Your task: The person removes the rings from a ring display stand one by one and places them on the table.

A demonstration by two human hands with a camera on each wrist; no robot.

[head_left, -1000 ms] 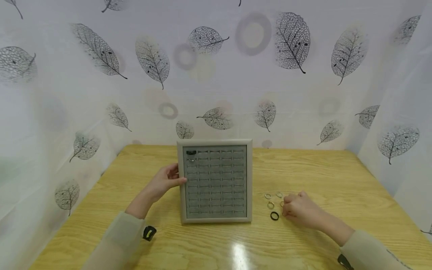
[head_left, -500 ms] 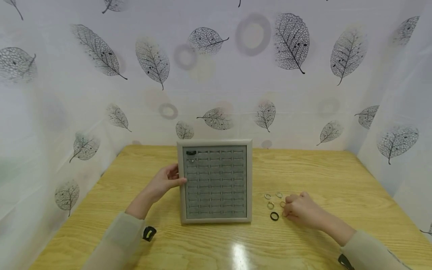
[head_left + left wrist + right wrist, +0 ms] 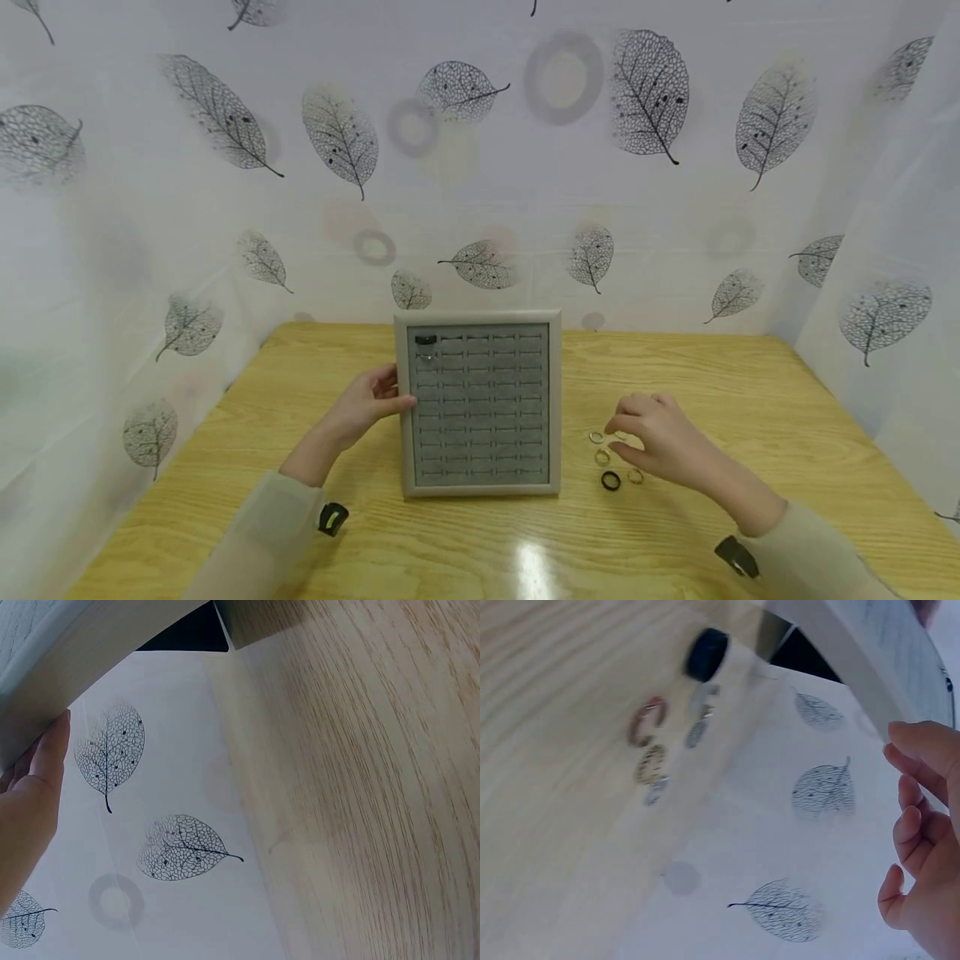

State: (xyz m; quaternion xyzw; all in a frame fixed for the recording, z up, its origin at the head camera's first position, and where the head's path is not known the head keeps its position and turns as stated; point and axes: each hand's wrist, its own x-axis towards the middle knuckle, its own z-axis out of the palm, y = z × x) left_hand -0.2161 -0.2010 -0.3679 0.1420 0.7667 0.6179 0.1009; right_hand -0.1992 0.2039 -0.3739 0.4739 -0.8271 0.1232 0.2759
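Observation:
An upright grey ring display board (image 3: 480, 417) with a pale frame and rows of slots stands on the table. My left hand (image 3: 367, 407) grips its left edge, thumb on the front and fingers behind. A black ring (image 3: 426, 340) and a silver ring (image 3: 427, 357) sit in its top left slots. To the right, my right hand (image 3: 660, 437) hovers over loose rings, thumb and fingertips apart with nothing between them. Under and beside it lie a black ring (image 3: 611, 481), gold rings (image 3: 602, 457) and silver rings (image 3: 596, 437); the hand partly covers some. A copper-coloured ring (image 3: 646, 721) shows in the right wrist view.
The wooden table (image 3: 480, 550) carries the board and rings. A white leaf-printed curtain (image 3: 510, 167) hangs behind and at both sides. Black wrist devices (image 3: 332, 518) sit at both sleeves.
My right hand has lifted off the nearest right-hand ring and moved up and slightly left, its thumb and fingers spreading. The left hand and the board have stayed still.

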